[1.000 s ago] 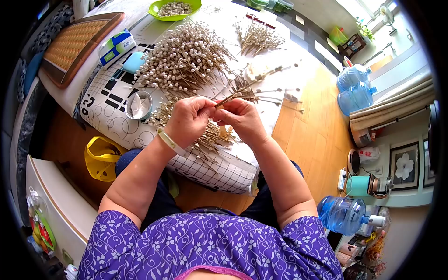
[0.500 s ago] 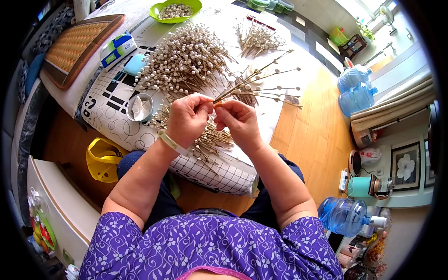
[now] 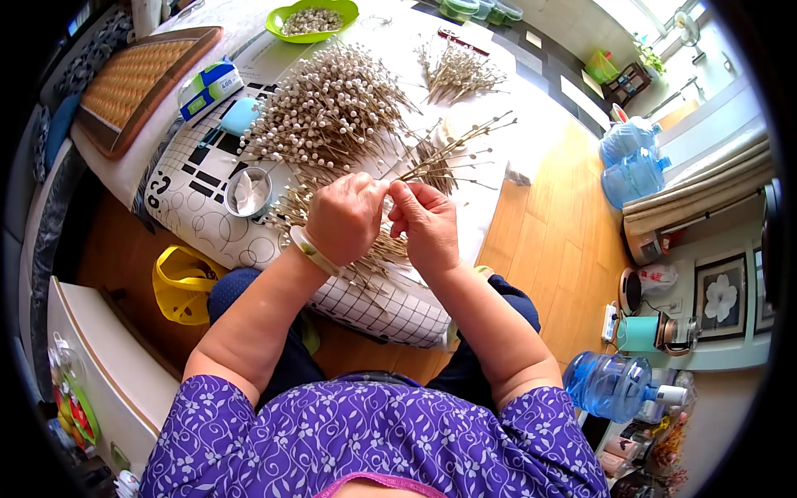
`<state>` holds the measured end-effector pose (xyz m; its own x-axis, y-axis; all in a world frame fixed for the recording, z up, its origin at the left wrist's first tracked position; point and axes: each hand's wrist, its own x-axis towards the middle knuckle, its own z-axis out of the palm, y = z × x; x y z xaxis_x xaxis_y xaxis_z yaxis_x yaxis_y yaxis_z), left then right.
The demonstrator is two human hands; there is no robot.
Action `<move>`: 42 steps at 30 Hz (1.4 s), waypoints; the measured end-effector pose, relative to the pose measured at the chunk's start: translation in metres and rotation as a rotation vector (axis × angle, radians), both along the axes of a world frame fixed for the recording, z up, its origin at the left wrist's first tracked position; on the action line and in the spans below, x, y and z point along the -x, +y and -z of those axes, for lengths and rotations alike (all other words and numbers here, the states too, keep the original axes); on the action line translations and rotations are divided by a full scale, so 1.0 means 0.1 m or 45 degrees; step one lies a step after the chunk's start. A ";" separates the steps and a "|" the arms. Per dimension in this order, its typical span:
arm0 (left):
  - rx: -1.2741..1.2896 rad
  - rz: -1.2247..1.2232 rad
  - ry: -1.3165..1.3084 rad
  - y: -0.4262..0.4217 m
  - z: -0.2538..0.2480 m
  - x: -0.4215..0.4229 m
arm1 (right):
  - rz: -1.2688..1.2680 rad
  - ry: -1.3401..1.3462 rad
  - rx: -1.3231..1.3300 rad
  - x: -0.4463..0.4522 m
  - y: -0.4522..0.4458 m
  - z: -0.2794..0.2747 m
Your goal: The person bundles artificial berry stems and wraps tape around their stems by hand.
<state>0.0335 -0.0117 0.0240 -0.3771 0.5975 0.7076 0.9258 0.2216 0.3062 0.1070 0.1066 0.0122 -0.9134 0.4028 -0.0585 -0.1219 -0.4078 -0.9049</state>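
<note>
A small bundle of thin brown stems with little buds (image 3: 452, 156) points up and to the right from between my hands. My right hand (image 3: 425, 222) pinches at its lower end, thumb against forefinger. Close beside it, my left hand (image 3: 342, 222) is closed, back of the hand upward; what its fingers hold is hidden. Just below and behind the hands lies a pile of budded stems (image 3: 378, 257). Beyond them spreads a large heap of stems with round whitish buds (image 3: 332, 104). A short upright bunch of stems (image 3: 436, 170) is partly covered by the held bundle.
A white cup with tissue (image 3: 249, 192), a blue tissue pack (image 3: 210, 87) and a green bowl of buds (image 3: 311, 21) stand on the patterned tablecloth (image 3: 224, 236). Another stem bunch (image 3: 458, 70) lies at the far right. A yellow bag (image 3: 183, 285) is below the table's left side.
The bundle has dropped lower, its tips moving down and left. My left hand has turned over and shifted slightly right, and my right thumb and forefinger now pinch near the stem ends.
</note>
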 end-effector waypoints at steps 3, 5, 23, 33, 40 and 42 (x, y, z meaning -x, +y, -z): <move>-0.012 0.009 0.080 0.02 0.05 -0.04 | 0.026 0.009 -0.122 -0.01 0.03 0.01; -0.081 0.099 0.095 0.04 0.04 -0.05 | 0.002 0.039 -0.137 -0.03 0.07 0.02; -0.248 0.589 -2.113 -0.03 0.06 0.01 | -0.350 -0.032 -0.172 -0.06 0.33 -0.10; -0.219 0.477 -1.865 0.00 0.02 -0.06 | -0.229 -0.003 -0.157 -0.07 0.25 -0.04; -0.207 0.467 -1.770 0.04 0.12 -0.13 | -0.173 0.094 -0.250 -0.06 0.23 0.01; -0.219 0.487 -1.772 0.05 0.11 -0.12 | -0.172 0.102 -0.246 -0.06 0.25 0.01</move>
